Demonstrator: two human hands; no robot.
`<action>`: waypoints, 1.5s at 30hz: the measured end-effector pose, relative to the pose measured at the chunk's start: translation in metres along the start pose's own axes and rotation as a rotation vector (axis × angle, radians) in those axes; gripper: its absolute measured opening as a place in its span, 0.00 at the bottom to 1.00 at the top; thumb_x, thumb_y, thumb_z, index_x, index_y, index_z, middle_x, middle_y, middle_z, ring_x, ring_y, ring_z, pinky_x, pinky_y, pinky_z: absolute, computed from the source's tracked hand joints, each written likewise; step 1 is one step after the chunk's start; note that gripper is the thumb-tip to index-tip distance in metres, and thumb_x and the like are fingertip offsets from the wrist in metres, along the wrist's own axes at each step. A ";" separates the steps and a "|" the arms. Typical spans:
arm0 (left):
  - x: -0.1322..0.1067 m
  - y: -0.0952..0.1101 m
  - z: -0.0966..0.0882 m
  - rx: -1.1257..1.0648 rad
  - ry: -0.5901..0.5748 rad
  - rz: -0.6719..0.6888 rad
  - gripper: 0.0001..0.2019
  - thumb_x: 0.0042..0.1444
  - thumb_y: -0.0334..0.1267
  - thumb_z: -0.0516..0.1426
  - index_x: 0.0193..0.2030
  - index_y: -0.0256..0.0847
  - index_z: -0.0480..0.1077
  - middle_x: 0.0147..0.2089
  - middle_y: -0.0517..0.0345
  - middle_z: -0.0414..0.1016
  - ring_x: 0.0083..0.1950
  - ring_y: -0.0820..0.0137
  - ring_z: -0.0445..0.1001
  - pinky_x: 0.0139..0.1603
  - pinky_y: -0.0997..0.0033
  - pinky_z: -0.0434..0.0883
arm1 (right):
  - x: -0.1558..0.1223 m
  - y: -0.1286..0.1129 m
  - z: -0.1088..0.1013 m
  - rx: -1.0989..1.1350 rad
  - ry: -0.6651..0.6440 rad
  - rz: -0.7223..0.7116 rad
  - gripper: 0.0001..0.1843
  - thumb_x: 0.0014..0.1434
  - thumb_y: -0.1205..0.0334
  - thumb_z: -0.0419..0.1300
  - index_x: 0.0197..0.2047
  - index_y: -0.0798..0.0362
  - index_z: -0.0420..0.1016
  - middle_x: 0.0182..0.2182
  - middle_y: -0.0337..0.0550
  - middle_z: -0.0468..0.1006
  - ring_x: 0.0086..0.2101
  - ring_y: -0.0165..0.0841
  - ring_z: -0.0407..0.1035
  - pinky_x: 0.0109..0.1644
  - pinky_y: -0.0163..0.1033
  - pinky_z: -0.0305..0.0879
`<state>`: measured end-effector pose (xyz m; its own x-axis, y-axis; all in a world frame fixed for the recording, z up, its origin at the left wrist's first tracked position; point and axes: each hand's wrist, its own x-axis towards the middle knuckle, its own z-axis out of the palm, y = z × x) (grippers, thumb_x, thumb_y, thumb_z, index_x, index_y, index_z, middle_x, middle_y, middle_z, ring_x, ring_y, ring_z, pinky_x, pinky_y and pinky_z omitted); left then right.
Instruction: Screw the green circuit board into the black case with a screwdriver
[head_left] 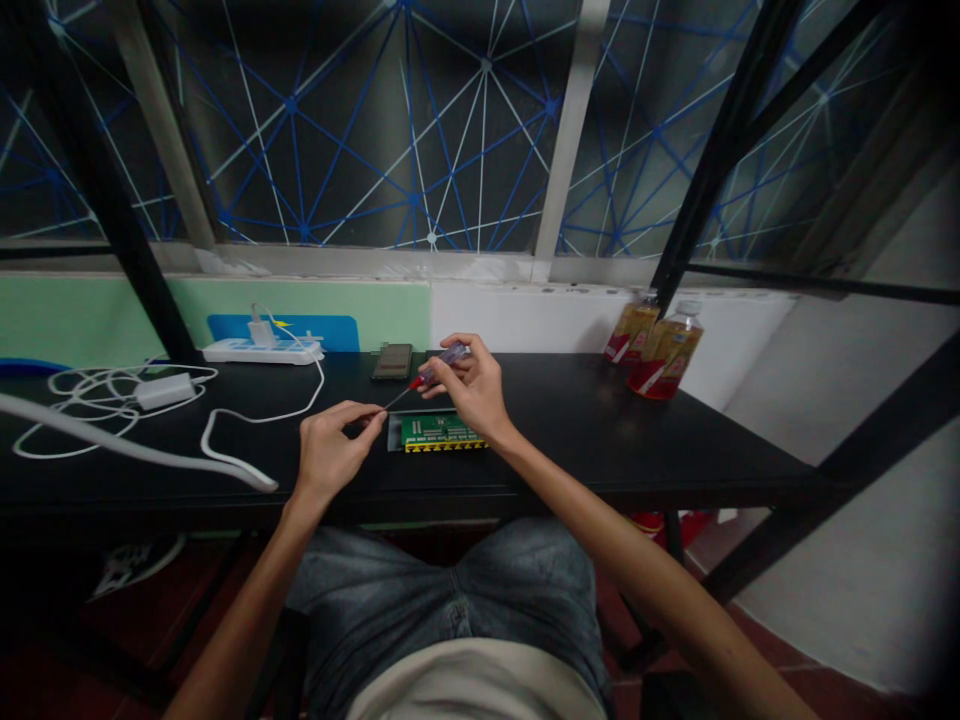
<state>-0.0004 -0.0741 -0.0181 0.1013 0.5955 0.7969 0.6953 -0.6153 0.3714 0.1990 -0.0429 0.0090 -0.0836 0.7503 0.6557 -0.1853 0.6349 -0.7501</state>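
Note:
A screwdriver (453,353) with a clear purplish handle, a red collar and a thin shaft slants down to the left over the table. My right hand (480,390) is closed around its handle. At the far end of the shaft, my left hand (334,448) pinches thumb and forefinger together against the tip; anything small between them is too tiny to make out. Below and between both hands lies a green circuit board (439,428) with a yellow terminal strip (446,447) along its near edge, in a grey tray or casing (395,435). My right hand and wrist cover its right end.
Behind the board lies a phone (393,361). A white power strip (262,350) with a plugged-in charger stands at the back left, near tangled white cables and an adapter (165,391). Two bottles (666,352) stand at the right on the black table (600,440).

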 end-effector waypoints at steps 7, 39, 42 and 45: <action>-0.003 -0.001 0.003 0.176 -0.013 0.119 0.08 0.59 0.38 0.58 0.34 0.39 0.77 0.31 0.57 0.79 0.32 0.69 0.77 0.34 0.73 0.69 | -0.001 -0.001 0.000 -0.024 -0.030 0.028 0.25 0.56 0.45 0.62 0.49 0.48 0.57 0.34 0.41 0.79 0.30 0.34 0.78 0.36 0.42 0.79; -0.005 0.017 0.002 0.621 -0.143 0.033 0.10 0.58 0.42 0.55 0.30 0.43 0.75 0.33 0.57 0.78 0.30 0.66 0.74 0.24 0.69 0.50 | -0.023 -0.001 0.004 -0.430 -0.095 -0.293 0.17 0.62 0.54 0.59 0.52 0.51 0.66 0.38 0.43 0.80 0.33 0.32 0.77 0.38 0.37 0.76; -0.005 0.017 0.002 0.628 -0.143 0.039 0.10 0.59 0.42 0.56 0.30 0.44 0.75 0.33 0.57 0.79 0.30 0.66 0.75 0.24 0.70 0.50 | -0.024 -0.001 0.004 -0.443 -0.109 -0.307 0.17 0.62 0.54 0.58 0.53 0.50 0.66 0.39 0.43 0.80 0.35 0.32 0.77 0.40 0.37 0.76; -0.006 0.016 0.003 0.640 -0.143 0.044 0.10 0.58 0.42 0.56 0.30 0.44 0.75 0.33 0.57 0.79 0.30 0.66 0.75 0.23 0.70 0.50 | -0.025 -0.001 0.005 -0.461 -0.109 -0.334 0.17 0.63 0.55 0.57 0.53 0.50 0.66 0.38 0.42 0.80 0.35 0.32 0.77 0.40 0.37 0.76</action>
<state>0.0125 -0.0858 -0.0181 0.2026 0.6667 0.7173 0.9698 -0.2383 -0.0525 0.1966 -0.0631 -0.0065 -0.1986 0.4876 0.8502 0.2243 0.8671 -0.4448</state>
